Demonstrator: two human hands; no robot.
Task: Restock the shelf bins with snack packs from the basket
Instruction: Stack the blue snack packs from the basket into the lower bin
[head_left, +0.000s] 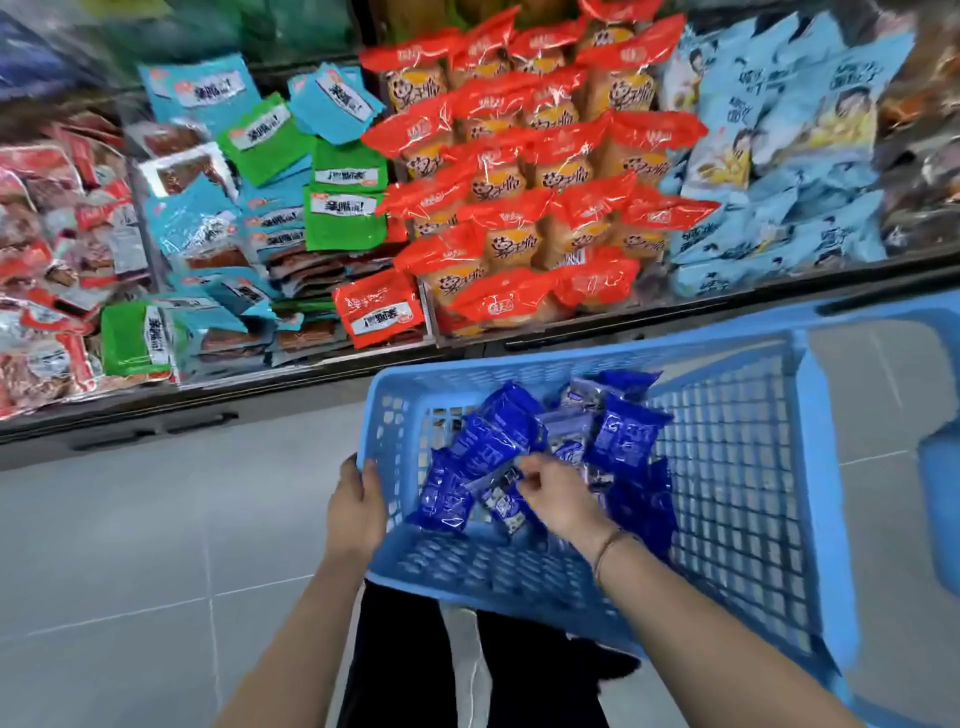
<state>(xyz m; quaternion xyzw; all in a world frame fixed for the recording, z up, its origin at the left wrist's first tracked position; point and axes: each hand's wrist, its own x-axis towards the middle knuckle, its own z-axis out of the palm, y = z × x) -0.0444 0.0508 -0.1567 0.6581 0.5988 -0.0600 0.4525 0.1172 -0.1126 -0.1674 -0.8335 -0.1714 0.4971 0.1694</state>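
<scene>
left hand (356, 512) grips basket (571, 357) rim; right hand (553, 499) pinches a snack pack (500, 498) (blue, inside).

White label on green pack (343, 226): reads 亲嘴烧. Same label on teal pack (200, 91). Orange packs (511, 244), blue packs (623, 436) in basket (826, 493): print too blurred.

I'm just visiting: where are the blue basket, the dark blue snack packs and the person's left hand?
blue basket (727, 493), head view, bare lattice of its right wall.
dark blue snack packs (623, 436), head view, face of one pack.
left hand (357, 512), head view, back of the hand.
</scene>
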